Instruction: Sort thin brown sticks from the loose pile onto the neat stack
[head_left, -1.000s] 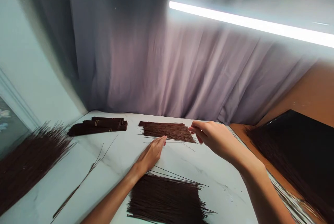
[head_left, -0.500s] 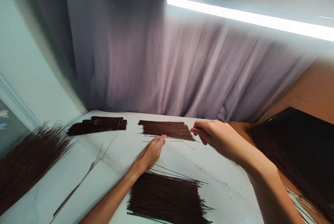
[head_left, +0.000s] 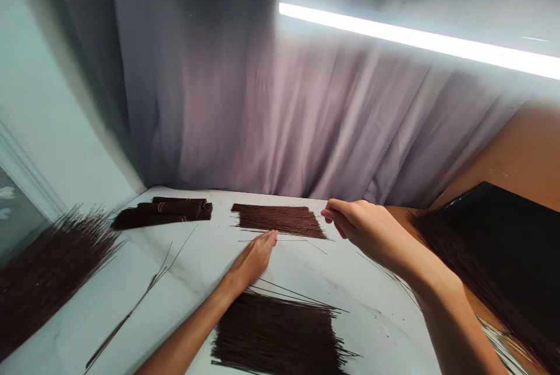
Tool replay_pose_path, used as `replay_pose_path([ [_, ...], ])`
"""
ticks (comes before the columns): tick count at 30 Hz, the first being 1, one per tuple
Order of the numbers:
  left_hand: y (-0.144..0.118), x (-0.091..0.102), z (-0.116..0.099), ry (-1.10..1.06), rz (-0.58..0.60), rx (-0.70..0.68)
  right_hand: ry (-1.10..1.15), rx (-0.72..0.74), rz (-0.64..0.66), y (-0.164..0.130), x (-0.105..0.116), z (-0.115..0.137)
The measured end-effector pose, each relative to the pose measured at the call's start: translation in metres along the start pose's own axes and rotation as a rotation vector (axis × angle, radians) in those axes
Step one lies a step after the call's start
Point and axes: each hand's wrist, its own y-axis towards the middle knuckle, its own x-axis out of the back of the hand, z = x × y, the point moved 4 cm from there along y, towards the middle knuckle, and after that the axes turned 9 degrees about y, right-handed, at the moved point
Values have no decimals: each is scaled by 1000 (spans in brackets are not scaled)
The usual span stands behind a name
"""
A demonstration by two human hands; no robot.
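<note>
A flat layer of thin dark brown sticks [head_left: 277, 219], like incense sticks, lies toward the back of the white table. At its near edge rests my left hand [head_left: 255, 255], fingers pressed together and bent; a loose thin stick passes by the fingertips. Whether they grip it is hidden. My right hand [head_left: 359, 222] is held just beyond the layer's right end, its fingers curled into a pinch. Anything between those fingertips is too small to make out. Nearer to me, below my left hand, lies a larger pile of the same sticks [head_left: 277, 331].
Tied bundles of sticks [head_left: 170, 210] lie at the back left. A big spread of sticks [head_left: 48, 273] fills the left edge, with a few loose sticks [head_left: 131, 316] beside it. A black panel [head_left: 503, 252] stands at right. A grey curtain [head_left: 245, 101] hangs behind the table.
Both hands keep almost the same place and pose. The view has shifted very slightly, so the lamp and the sticks appear a little lower.
</note>
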Motion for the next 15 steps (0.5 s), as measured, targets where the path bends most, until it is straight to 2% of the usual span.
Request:
replay_pose_path([
  [15, 3, 7, -6, 24, -23, 39, -141, 9, -49, -3, 3, -2],
])
